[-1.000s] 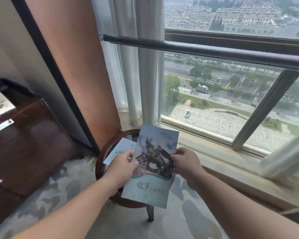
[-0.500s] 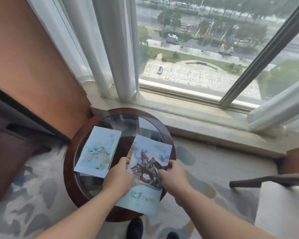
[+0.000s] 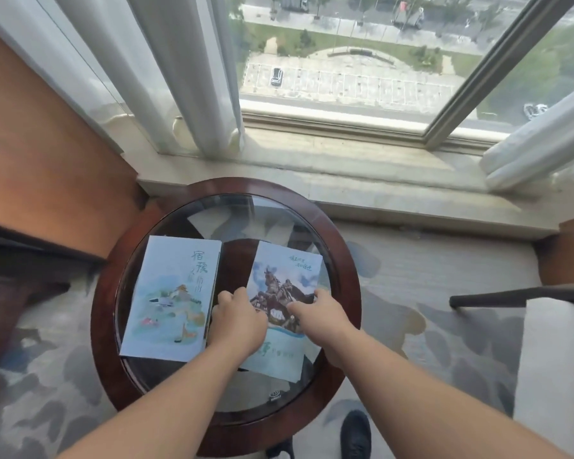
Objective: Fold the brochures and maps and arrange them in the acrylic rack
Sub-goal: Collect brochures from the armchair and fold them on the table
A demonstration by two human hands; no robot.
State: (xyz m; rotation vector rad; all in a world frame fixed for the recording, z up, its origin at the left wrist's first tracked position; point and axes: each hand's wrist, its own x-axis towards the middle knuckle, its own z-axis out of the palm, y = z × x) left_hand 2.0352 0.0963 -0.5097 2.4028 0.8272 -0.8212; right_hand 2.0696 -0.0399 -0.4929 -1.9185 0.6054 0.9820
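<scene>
Pinching statue brochure [image 3: 285, 276] by its sides, fingers of left hand [image 3: 237, 321] and right hand [image 3: 322, 314] curled round it, over counter [image 3: 103, 309], second brochure [image 3: 173, 293] flat beside.

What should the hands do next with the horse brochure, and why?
Probably lay it flat on the glass and let go. The left hand and right hand pinch the horse brochure by its side edges low over the round table, beside the painted brochure already lying there. No rack shows.
</scene>
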